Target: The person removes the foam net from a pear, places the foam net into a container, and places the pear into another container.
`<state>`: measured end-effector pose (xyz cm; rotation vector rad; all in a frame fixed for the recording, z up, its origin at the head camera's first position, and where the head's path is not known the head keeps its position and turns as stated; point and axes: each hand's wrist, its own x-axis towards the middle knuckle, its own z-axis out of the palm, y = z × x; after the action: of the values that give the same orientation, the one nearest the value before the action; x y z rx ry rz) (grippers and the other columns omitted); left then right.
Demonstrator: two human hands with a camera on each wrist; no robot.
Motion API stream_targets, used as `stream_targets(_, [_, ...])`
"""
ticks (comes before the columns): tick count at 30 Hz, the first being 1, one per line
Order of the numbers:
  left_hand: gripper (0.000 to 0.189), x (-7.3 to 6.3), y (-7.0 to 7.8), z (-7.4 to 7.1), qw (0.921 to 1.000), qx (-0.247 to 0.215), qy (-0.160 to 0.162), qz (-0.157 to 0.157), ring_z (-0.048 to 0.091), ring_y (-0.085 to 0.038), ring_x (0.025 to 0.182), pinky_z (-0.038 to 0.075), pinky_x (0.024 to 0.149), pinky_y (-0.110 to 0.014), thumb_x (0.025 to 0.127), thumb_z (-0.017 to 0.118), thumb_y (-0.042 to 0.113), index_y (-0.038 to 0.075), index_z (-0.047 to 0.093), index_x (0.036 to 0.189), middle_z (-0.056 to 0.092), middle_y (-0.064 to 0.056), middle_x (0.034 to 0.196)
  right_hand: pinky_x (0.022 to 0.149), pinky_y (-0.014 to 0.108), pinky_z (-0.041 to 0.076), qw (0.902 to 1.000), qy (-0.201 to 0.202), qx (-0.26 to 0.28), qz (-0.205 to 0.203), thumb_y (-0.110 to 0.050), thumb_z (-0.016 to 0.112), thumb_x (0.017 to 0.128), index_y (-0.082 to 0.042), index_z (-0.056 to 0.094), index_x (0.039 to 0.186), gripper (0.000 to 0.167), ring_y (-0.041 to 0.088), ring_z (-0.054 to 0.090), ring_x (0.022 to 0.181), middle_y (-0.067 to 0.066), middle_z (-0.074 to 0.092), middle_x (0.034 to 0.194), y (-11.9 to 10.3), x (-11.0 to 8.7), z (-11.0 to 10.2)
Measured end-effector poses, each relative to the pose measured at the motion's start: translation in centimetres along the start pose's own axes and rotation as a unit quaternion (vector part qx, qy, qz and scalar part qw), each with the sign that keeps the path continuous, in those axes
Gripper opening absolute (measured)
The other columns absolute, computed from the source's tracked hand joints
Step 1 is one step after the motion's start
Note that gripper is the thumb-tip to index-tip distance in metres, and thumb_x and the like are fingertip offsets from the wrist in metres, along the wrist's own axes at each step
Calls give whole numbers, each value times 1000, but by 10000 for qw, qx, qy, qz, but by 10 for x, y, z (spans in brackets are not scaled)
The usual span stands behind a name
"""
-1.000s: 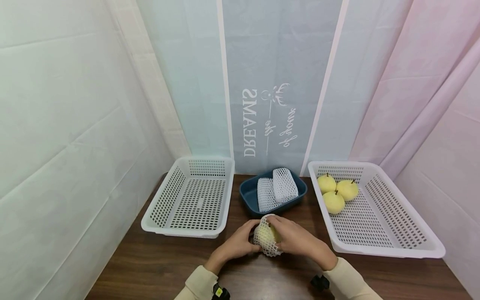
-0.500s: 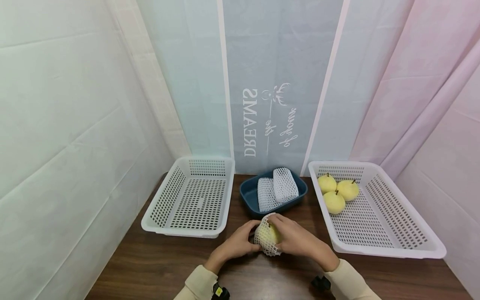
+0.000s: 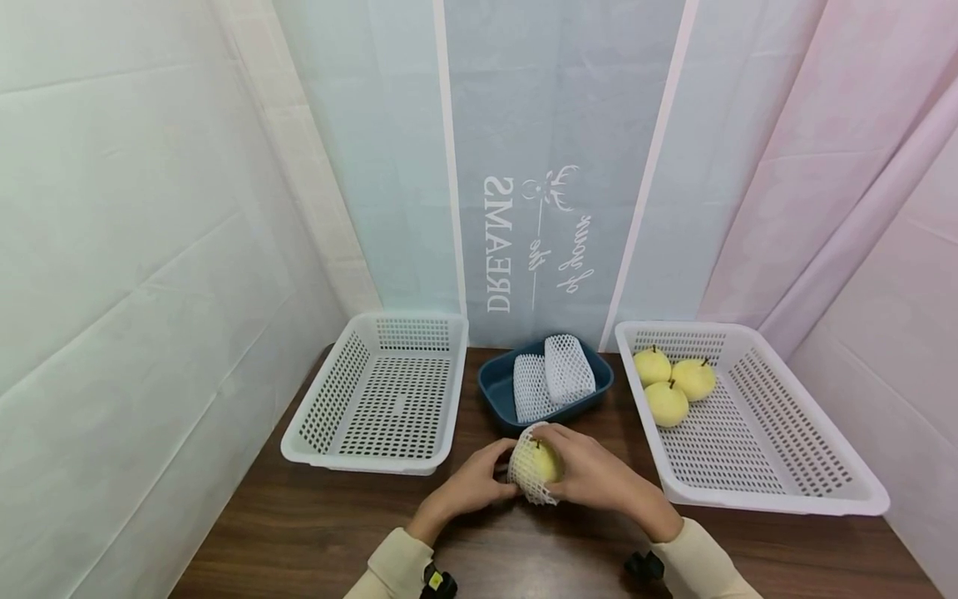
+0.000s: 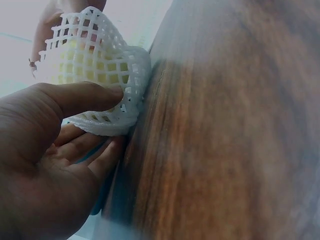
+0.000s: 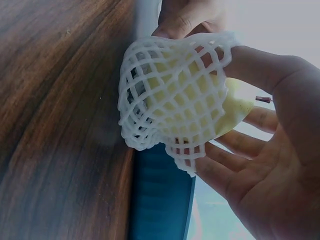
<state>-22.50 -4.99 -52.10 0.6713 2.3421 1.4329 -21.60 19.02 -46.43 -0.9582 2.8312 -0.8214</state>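
Observation:
A yellow pear [image 3: 546,464] sits partly inside a white foam fruit net [image 3: 527,478] just above or on the table; its bare top and stem show on the right side. My left hand [image 3: 473,484] holds the closed-looking left side of the net, thumb [image 4: 95,97] across the mesh and fingers underneath. From the right, my right hand [image 3: 595,472] grips the pear together with the net's edge. In the right wrist view its thumb lies at the mesh rim, and the fingers [image 5: 235,155] reach behind the fruit beside the stem [image 5: 263,99].
Behind the hands stands a blue tray [image 3: 490,387] with two folded foam nets [image 3: 569,370]. A white basket [image 3: 441,462] stands at left. Another white basket [image 3: 771,499] at right holds three pears [image 3: 666,404]. All rest on a brown wooden table [image 3: 299,532].
The pear has turned slightly in the net, so more of its bare top and the stem show. My right hand has shifted slightly; the left hand stays nearly in place.

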Motion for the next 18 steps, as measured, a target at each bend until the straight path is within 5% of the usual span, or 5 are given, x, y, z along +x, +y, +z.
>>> stream_targets(18, [39,0,2,1,9986,-454,281,-58,77,-22,107,61,81,-24,94,74,-2,9,68,132,70,-15,133,94,44,60,9993,276,-166,-188,-23,94,79,-13,64,142,70,23,71,119,7,71,136,1,0,-9])
